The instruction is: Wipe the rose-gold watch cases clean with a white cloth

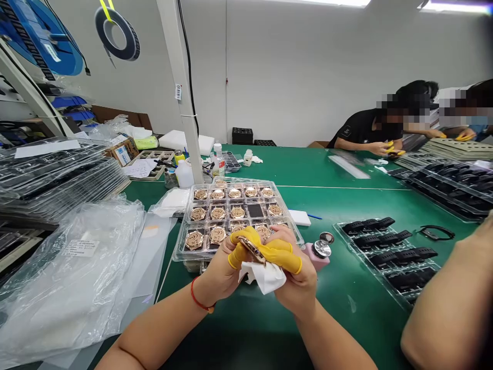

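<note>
Yellow finger cots cover some fingers of both my hands, which meet in front of a clear tray (181, 246). My left hand (227, 264) grips a gold-rimmed watch case (252, 250), tilted on its edge. Fingers of my right hand (298, 277) close on a crumpled white wipe (267, 278) pressed against the watch's lower side. Gold, round watch cases (217, 235) lie back side up in the tray's compartments; one compartment shows only a dark bottom (254, 210). My fingers hide part of the tray's near right side.
A pink pump bottle (318, 252) stands right of my hands. Black watch straps (379, 240) fill a tray farther right, near another person's arm (450, 298). Plastic bags (77, 277) and stacked trays (73, 180) occupy the left. Two co-workers sit at the far right.
</note>
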Demonstrator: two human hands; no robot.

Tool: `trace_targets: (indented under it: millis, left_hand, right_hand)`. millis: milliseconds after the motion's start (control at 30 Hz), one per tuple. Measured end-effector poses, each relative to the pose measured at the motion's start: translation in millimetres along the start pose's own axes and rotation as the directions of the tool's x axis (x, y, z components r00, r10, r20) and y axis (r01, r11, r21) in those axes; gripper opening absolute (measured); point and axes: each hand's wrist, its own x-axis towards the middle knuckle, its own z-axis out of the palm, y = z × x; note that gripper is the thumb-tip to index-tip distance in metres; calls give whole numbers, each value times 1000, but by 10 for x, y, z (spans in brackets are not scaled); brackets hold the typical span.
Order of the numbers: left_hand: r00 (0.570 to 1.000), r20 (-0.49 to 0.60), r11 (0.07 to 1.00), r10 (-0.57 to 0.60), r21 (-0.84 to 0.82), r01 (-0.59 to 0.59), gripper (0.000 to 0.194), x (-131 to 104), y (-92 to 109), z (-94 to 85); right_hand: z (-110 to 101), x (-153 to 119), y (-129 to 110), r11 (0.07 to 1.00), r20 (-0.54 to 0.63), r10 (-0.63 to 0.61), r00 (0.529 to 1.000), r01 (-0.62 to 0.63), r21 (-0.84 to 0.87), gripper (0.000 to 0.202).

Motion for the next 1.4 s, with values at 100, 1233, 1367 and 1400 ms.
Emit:
trace_targets:
  millis: [100,1233,1367,1400]
  left_hand:
    - [999,-25,997,-45,-71,43,32,-42,-1,75]
    - [929,281,408,240,839,-359,49,6,346,-242]
    - [948,293,553,125,773,-311,58,13,430,-208]
    - [950,289,572,118,763,-303,58,15,446,-205]
  right_hand:
    - [32,-5,4,992,-4,-58,998,57,-109,28]
    - [-69,108,230,593,459,561,689,-721,358,26]
    - [-108,92,257,514,509,528,680,-733,445,36]
    - [-113,89,257,511,518,530,671,-740,437,37]
